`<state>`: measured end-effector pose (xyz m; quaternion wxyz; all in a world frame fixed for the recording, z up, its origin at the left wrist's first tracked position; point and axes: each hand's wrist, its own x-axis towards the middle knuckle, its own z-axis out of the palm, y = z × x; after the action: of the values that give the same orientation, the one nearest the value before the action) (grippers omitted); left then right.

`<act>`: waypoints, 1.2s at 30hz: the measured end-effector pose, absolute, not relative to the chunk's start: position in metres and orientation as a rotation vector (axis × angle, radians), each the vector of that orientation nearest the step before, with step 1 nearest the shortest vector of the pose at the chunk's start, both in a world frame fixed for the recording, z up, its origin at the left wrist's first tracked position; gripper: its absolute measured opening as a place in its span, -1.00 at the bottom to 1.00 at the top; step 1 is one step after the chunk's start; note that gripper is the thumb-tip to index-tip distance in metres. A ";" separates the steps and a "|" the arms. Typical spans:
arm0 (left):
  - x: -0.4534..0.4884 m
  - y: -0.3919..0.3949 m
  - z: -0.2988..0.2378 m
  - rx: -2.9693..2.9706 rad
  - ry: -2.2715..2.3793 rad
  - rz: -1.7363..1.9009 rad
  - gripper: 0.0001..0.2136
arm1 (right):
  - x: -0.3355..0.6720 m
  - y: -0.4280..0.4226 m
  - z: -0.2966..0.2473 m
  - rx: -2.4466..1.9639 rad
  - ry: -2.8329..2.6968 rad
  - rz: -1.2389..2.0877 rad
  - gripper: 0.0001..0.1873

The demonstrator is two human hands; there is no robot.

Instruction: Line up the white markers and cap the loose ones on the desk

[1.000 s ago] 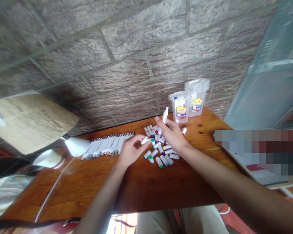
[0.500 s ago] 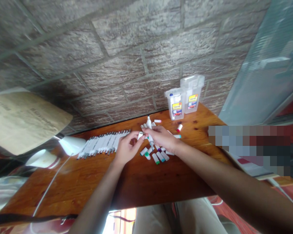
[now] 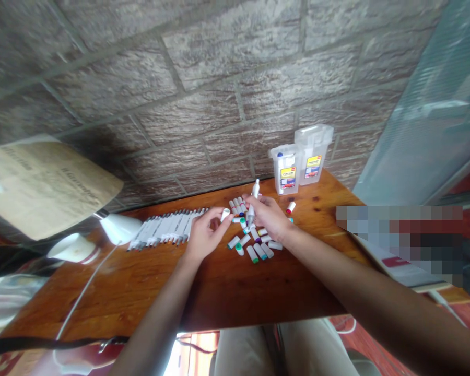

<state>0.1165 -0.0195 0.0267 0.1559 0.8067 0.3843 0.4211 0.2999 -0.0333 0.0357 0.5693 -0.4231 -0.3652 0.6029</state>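
Between the thumb and fingers of my left hand [image 3: 207, 232] is a white marker cap [image 3: 225, 214], its end facing up toward me. My right hand [image 3: 271, 216] grips an uncapped white marker [image 3: 254, 201], held almost upright with one tip pointing up and away. Beneath and around both hands lie several loose marker caps [image 3: 253, 254] with green, teal, purple and red ends. To the left of my left hand, a long row of white markers [image 3: 166, 227] lies side by side on the wooden table [image 3: 141, 292].
Two clear plastic marker boxes [image 3: 287, 177] stand at the back right by the stone wall [image 3: 219, 115]. A red-ended cap [image 3: 291, 207] lies near them. At left are a lamp with a paper shade [image 3: 50, 183], a white cup [image 3: 72, 249] and a white cable [image 3: 82, 292].
My right hand has moved right with the marker, away from the cap in my left hand. The view has shifted slightly.
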 end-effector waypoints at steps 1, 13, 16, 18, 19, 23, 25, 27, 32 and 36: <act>0.117 -0.020 0.027 2.313 1.100 1.216 -0.82 | 0.301 -0.033 0.038 -0.969 -0.837 1.388 -0.59; 0.117 -0.017 0.026 2.364 1.149 1.116 -0.81 | 0.310 -0.036 0.044 -1.054 -1.026 0.905 -0.58; 0.115 -0.015 0.026 2.346 1.146 1.106 -0.77 | 0.312 -0.033 0.042 -1.075 -0.998 0.889 -0.62; 0.114 -0.013 0.026 2.325 1.141 1.122 -0.76 | 0.313 -0.032 0.042 -1.092 -0.983 0.893 -0.61; 0.114 -0.013 0.026 2.315 1.146 1.129 -0.76 | 0.314 -0.032 0.042 -1.094 -0.983 0.898 -0.61; 0.115 -0.011 0.025 2.319 1.130 1.191 -0.76 | 0.313 -0.035 0.046 -1.093 -1.040 0.882 -0.57; 0.115 -0.011 0.024 2.314 1.134 1.247 -0.78 | 0.313 -0.036 0.047 -1.100 -1.053 0.871 -0.55; 0.115 -0.010 0.024 2.318 1.168 1.337 -0.80 | 0.312 -0.036 0.046 -1.101 -1.047 0.882 -0.55; 0.110 -0.005 0.027 2.312 1.213 1.555 -0.83 | 0.313 -0.033 0.043 -1.082 -1.002 0.911 -0.57; 0.110 -0.006 0.028 2.302 1.182 1.530 -0.82 | 0.311 -0.035 0.043 -1.079 -1.016 0.926 -0.55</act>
<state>0.1095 -0.0061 0.0284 0.0675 0.7641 0.3922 0.5078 0.3112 -0.0346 0.0434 0.6418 -0.4733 -0.4460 0.4064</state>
